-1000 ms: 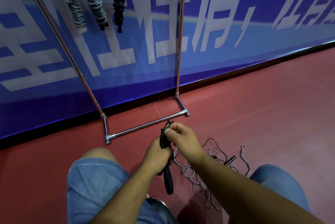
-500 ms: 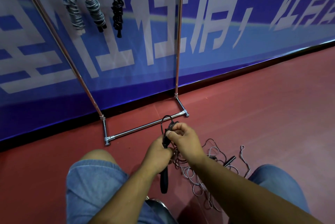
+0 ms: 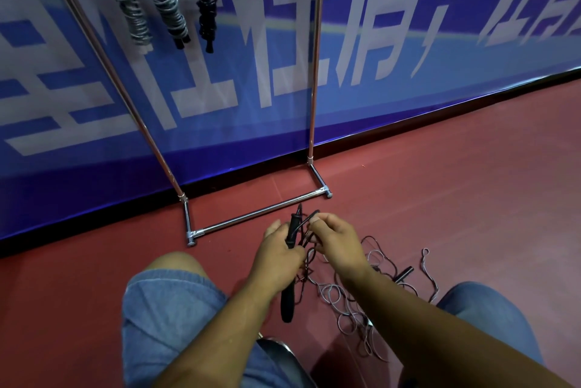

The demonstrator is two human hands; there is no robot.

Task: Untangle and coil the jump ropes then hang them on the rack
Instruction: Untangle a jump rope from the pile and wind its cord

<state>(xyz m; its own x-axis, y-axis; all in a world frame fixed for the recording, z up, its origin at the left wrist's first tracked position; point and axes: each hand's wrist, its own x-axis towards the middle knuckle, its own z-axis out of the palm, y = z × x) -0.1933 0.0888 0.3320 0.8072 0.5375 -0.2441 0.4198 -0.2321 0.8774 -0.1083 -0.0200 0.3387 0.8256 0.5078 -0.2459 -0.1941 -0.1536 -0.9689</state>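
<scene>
While the left hand (image 3: 276,257) grips the black handles (image 3: 293,229), the right hand (image 3: 338,243) pinches the cord (image 3: 307,220) between thumb and forefinger, both hands just in front of the rack (image 3: 255,218), near its base bar. A grey tangle (image 3: 349,299) sprawls on the floor, nearer us than the rack, under the right forearm. Three coiled ropes (image 3: 169,13) hang high on the rack, toward its left post.

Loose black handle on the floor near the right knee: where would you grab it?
Probably pinch the loose handle across its middle from above: it lies flat on the floor, a slim straight bar, with tangled cord beside it.
</scene>
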